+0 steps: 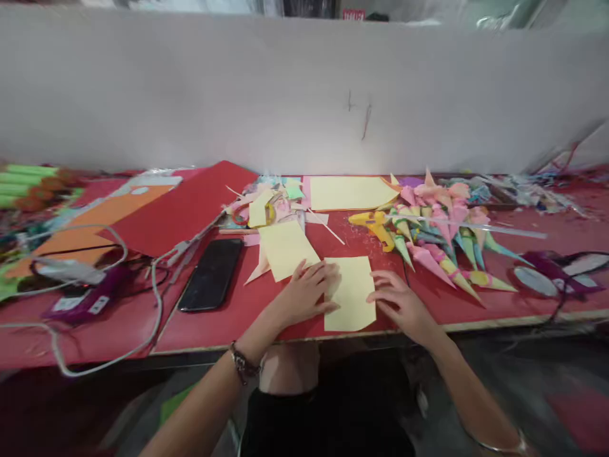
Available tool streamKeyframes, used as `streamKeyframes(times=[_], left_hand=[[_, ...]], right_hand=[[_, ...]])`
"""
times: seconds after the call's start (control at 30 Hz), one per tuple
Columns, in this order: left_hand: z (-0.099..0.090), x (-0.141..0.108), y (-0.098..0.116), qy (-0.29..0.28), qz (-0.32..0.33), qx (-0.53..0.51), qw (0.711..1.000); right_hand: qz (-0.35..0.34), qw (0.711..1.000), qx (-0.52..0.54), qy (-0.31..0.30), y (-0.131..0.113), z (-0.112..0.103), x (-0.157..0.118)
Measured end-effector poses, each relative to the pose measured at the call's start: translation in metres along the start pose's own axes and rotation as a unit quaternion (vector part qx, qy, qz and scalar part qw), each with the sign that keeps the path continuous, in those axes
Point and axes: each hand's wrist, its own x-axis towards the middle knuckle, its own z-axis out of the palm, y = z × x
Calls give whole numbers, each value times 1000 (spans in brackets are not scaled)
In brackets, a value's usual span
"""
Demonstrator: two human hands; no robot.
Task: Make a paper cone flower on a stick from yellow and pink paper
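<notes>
A pale yellow sheet of paper [351, 295] lies flat near the table's front edge, between my two hands. My left hand [309, 292] rests at its left edge with the fingers spread, some of them over the paper. At the right edge, my right hand [397, 301] touches the sheet with its fingertips, the fingers apart. Another pale yellow sheet [288, 249] lies just behind my left hand, on top of paper scraps. A yellow glue gun [375, 225] lies beyond my right hand, beside a pile of small coloured paper cones [445, 225].
A black phone [212, 274] lies left of my hands. Red card [181, 209] and orange card [109, 219] lean at the left, near a white cable [157, 304] and a purple power strip [92, 295]. A larger yellow sheet [349, 192] lies against the white board [285, 95].
</notes>
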Motion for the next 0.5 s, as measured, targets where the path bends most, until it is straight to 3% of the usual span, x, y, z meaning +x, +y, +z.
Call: streamKeyframes(times=[0.17, 0.37, 0.5], left_hand=[[0, -4, -4, -11, 6, -24, 1000], [0, -1, -3, 41, -64, -12, 997], [0, -1, -3, 39, -53, -29, 997]], right_hand=[[-33, 997, -69, -15, 8, -10, 4], [-46, 994, -30, -94, 9, -13, 26], [-51, 994, -20, -93, 4, -7, 47]])
